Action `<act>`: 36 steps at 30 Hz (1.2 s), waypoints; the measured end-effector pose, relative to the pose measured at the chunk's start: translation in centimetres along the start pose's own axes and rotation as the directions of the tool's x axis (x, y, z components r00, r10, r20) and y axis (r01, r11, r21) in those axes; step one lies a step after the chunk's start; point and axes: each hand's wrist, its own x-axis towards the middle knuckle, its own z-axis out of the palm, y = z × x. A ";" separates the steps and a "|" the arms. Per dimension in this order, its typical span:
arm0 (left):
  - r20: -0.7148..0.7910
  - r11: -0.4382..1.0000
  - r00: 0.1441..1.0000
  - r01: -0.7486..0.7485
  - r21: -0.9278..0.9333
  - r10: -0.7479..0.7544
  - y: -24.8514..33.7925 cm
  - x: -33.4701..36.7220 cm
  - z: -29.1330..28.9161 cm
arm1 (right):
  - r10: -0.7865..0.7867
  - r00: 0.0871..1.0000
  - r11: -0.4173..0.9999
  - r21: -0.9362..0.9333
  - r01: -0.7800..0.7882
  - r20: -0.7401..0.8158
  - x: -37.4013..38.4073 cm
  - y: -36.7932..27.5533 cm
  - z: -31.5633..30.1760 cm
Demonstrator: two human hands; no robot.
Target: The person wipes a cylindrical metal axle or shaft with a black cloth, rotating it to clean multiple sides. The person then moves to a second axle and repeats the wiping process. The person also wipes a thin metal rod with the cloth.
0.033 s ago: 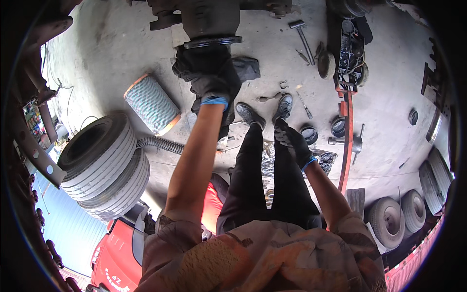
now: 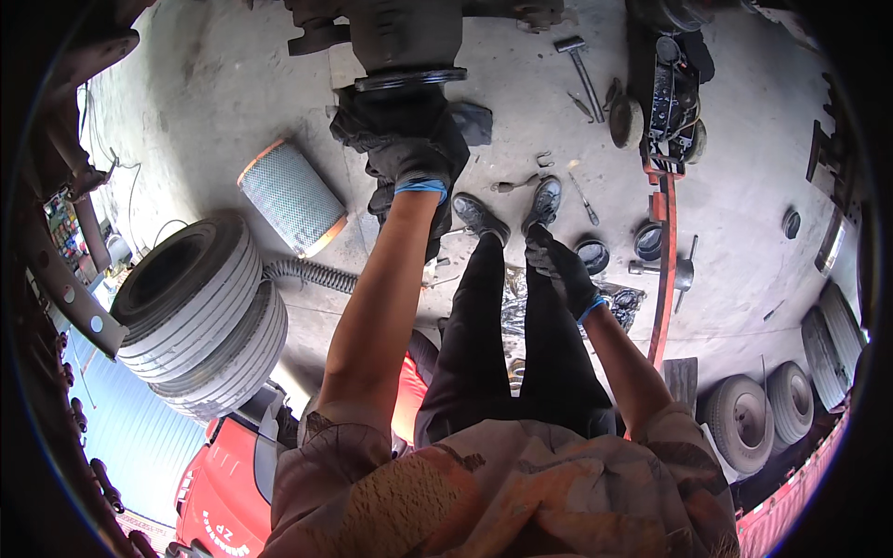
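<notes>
My left hand [image 2: 420, 163], in a dark glove with a blue cuff, reaches forward and grips a bunched black cloth [image 2: 372, 116]. The cloth is pressed up under the rim of a dark round metal hub [image 2: 405, 46] at the top of the view. My left fingers are mostly lost in the dark folds. My right hand [image 2: 563, 272], gloved the same way, lies on my right leg near the knee, its fingers stretched along the trouser and nothing visible in it.
On the floor stand a mesh filter cylinder [image 2: 292, 198], stacked tyres [image 2: 195, 316] and a coil spring [image 2: 312, 275] at left. A hammer [image 2: 580, 79], black rings [image 2: 592, 255] and a red-handled jack [image 2: 666, 251] lie to the right. Wheels [image 2: 741, 423] stand farther right.
My left hand and the black cloth have shifted slightly right under the hub. My right hand stays on my leg.
</notes>
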 end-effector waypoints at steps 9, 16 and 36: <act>-0.004 0.955 0.960 -0.280 -0.100 0.281 -0.6 2.7 -2.7 | 0.048 0.999 0.996 -0.070 -0.048 -0.001 2.4 0.6 1.2; 0.038 0.765 0.781 -0.619 0.175 0.623 -5.3 3.2 -4.1 | 0.078 0.993 0.996 -0.028 -0.081 -0.084 1.1 1.8 1.3; -0.021 0.982 0.981 -0.190 0.019 0.191 -1.7 -11.0 -1.1 | 0.052 0.998 0.996 -0.077 -0.053 -0.023 -1.4 5.1 1.1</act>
